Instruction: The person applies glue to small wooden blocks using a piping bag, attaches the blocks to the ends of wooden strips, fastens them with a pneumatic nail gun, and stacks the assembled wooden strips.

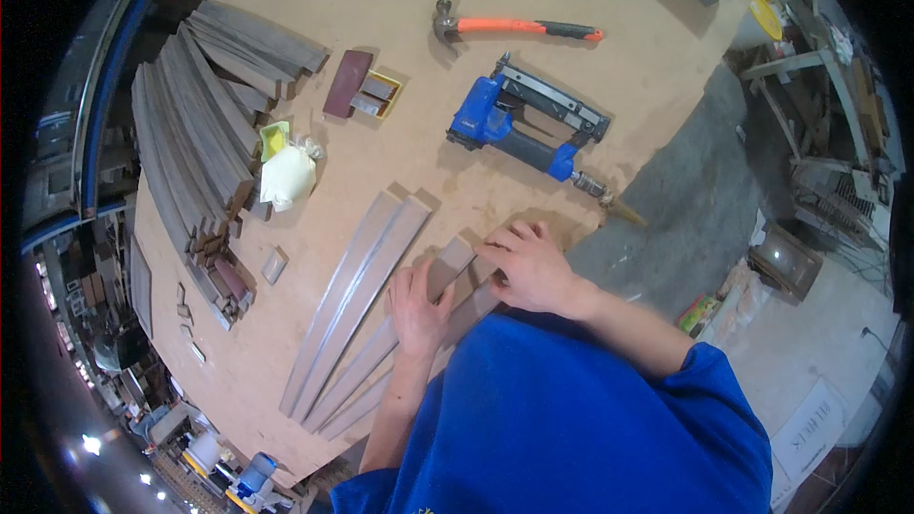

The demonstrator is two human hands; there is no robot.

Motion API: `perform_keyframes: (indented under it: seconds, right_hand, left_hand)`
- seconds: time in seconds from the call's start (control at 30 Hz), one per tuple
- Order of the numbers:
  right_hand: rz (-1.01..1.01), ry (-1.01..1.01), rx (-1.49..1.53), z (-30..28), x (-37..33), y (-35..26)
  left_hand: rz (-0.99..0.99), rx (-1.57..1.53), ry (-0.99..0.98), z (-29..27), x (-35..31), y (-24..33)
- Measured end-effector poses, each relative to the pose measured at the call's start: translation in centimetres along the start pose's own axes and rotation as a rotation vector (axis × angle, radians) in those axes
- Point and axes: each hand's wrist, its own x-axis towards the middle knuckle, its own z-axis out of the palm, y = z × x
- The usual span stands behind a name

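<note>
Close to my body, my left hand grips a curved wooden strip near its upper end, thumb on one side and fingers on the other. Across from it, my right hand has bent fingers closed on the ends of the strips beside it. The lower parts of these strips pass under my arm and blue shirt. Just left of my left hand lie two long curved strips, side by side, with a pale shiny line along the edge between them. Beyond the hands rests a blue nail gun, touched by neither hand.
A claw hammer with an orange handle lies at the back. Leftward are a small yellow box, a maroon block, a whitish bag-like bundle and stacked curved strips. The table edge drops to grey floor on the right.
</note>
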Motion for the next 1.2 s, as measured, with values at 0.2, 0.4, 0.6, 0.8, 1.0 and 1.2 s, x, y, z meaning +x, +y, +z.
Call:
perform_keyframes:
  seconds: [0.2,0.4,0.6,0.8,1.0,1.2]
  right_hand:
    - [-0.036,0.002,0.002,-0.2,0.1,0.6]
    - [0.064,0.433,-0.061,-5.2,5.7,3.3]
    - [0.276,0.294,-0.061,-5.3,10.6,5.1]
    - [0.315,0.07,0.006,-9.0,11.2,2.5]
    - [0.242,-0.347,0.684,-13.7,7.2,-0.9]
    - [0.509,-0.537,0.584,-11.7,5.5,-5.5]
  left_hand:
    - [0.028,-0.023,0.009,0.5,-0.2,-0.6]
    - [0.021,-0.033,0.013,0.5,0.0,-0.3]
    - [0.032,-0.026,0.055,0.6,0.1,-0.7]
    - [-0.011,-0.052,0.066,0.6,-0.4,-0.8]
    - [-0.056,-0.097,0.029,0.3,-1.1,-0.9]
    - [-0.008,-0.144,-0.01,-0.1,-0.9,-1.1]
